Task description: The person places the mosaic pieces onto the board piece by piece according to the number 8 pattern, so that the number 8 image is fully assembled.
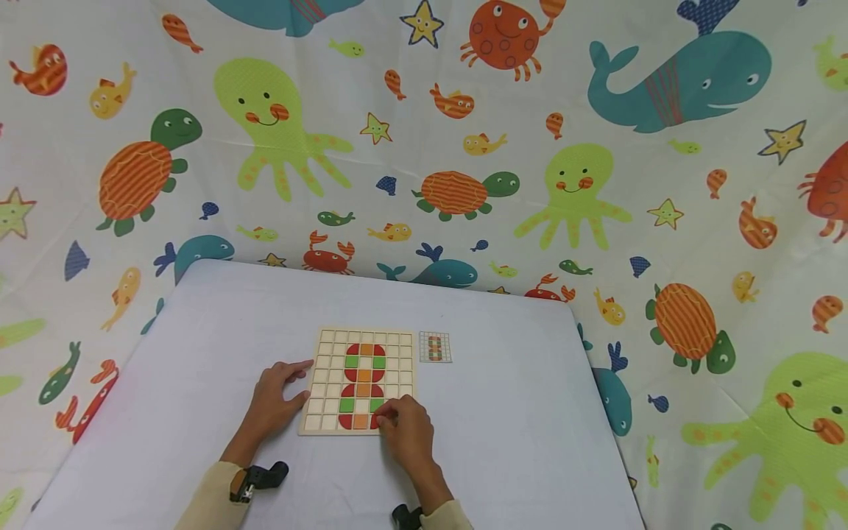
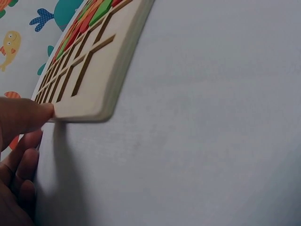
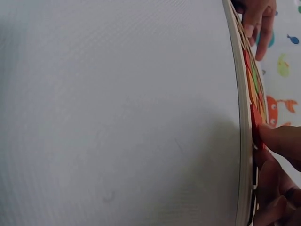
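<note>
A wooden grid board (image 1: 324, 383) lies on the white table. Red rounded-corner tiles (image 1: 352, 350), green square tiles (image 1: 347, 405) and orange square tiles (image 1: 364, 389) form a figure-eight shape in its cells. At the board's left edge, my left hand (image 1: 270, 401) rests with thumb and forefinger apart; in the left wrist view its thumb (image 2: 33, 113) touches the rim. My right hand (image 1: 407, 430) pinches a red tile (image 3: 256, 125) at the lower right corner of the shape. The fingers partly cover that tile.
A small pattern card (image 1: 435, 347) showing the same coloured shape lies just right of the board's upper corner. The white table (image 1: 517, 412) extends around the board. Behind it hangs a cloth (image 1: 397, 154) printed with sea animals.
</note>
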The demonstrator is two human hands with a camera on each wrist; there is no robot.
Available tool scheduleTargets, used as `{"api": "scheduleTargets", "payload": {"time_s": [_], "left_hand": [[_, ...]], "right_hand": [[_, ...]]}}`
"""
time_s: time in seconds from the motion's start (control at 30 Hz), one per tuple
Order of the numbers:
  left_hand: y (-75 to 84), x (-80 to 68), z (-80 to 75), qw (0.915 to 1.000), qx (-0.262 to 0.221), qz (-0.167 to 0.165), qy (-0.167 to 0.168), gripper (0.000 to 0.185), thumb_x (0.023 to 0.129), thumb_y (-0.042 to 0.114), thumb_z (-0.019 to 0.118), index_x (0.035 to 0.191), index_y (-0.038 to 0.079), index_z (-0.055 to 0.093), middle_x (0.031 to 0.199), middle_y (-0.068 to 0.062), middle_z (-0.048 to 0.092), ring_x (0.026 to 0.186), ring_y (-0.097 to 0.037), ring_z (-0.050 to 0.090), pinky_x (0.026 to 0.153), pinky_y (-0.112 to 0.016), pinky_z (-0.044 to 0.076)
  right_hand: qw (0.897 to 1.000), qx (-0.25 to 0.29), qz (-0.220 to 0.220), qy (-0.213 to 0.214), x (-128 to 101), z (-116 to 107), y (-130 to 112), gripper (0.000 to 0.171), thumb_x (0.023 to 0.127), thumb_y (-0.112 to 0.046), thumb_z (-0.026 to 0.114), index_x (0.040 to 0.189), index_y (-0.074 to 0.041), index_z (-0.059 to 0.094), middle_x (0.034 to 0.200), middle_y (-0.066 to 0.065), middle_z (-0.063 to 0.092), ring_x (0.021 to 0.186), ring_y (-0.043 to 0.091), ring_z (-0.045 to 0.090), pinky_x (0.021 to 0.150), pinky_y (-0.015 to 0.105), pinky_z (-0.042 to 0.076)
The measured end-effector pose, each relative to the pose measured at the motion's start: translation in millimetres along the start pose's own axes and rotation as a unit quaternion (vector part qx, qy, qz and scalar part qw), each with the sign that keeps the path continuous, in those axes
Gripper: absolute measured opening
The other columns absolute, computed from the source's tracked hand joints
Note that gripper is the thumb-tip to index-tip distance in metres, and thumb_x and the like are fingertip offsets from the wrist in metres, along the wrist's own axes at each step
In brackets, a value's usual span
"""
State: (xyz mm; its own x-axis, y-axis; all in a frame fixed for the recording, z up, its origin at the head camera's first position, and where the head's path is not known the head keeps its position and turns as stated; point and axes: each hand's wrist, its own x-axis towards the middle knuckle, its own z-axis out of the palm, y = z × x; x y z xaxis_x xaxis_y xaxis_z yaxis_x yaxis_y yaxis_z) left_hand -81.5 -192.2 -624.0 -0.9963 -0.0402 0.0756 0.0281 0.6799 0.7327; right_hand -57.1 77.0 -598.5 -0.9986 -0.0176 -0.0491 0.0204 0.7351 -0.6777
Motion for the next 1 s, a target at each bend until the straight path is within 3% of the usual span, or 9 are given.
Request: {"api": "scheduleTargets", "payload": {"time_s": [0.33, 0.67, 0.83, 1.0], "left_hand": [[2.2, 0.0, -0.6, 1.0000, 0.002, -0.003, -0.005, 0.057, 0.092, 0.005, 0.077, 0.147, 0.009, 0.061, 0.121, -0.016, 0.066, 0.117, -0.035, 0.055, 0.101, -0.054, 0.044], [-0.7, 1.5, 0.2, 1.0000, 0.003, -0.001, -0.006, 0.057, 0.092, 0.005, 0.077, 0.147, 0.010, 0.061, 0.121, -0.015, 0.066, 0.116, -0.033, 0.054, 0.100, -0.053, 0.044], [-2.2, 1.2, 0.8, 1.0000, 0.002, -0.003, -0.006, 0.056, 0.093, 0.006, 0.076, 0.148, 0.010, 0.061, 0.121, -0.015, 0.066, 0.115, -0.033, 0.054, 0.098, -0.053, 0.044], [-2.1, 0.1, 1.1, 0.9999, 0.014, 0.003, 0.004, 0.054, 0.094, 0.007, 0.076, 0.146, 0.009, 0.062, 0.117, -0.014, 0.066, 0.110, -0.031, 0.054, 0.093, -0.050, 0.043]], "right_hand": [[1.000, 0.001, -0.017, 0.008, 0.3, 2.1, -2.9, 0.013, 0.086, -0.009, 0.086, 0.083, -0.021, 0.081, 0.079, -0.011, 0.060, 0.073, 0.000, 0.049, 0.064, 0.022, 0.039], [1.000, 0.018, -0.019, 0.005, 1.4, 3.8, 1.3, 0.007, 0.089, -0.018, 0.085, 0.087, -0.023, 0.081, 0.080, -0.012, 0.061, 0.073, -0.001, 0.050, 0.066, 0.021, 0.041], [0.999, 0.019, -0.022, 0.018, 2.8, -1.3, 5.4, 0.004, 0.092, -0.026, 0.083, 0.094, -0.024, 0.081, 0.083, -0.014, 0.064, 0.073, -0.001, 0.050, 0.066, 0.020, 0.042], [0.999, 0.001, -0.020, 0.044, 7.7, -13.1, 7.8, 0.014, 0.093, -0.029, 0.082, 0.105, -0.023, 0.081, 0.089, -0.012, 0.069, 0.079, 0.002, 0.053, 0.066, 0.022, 0.042]]}}
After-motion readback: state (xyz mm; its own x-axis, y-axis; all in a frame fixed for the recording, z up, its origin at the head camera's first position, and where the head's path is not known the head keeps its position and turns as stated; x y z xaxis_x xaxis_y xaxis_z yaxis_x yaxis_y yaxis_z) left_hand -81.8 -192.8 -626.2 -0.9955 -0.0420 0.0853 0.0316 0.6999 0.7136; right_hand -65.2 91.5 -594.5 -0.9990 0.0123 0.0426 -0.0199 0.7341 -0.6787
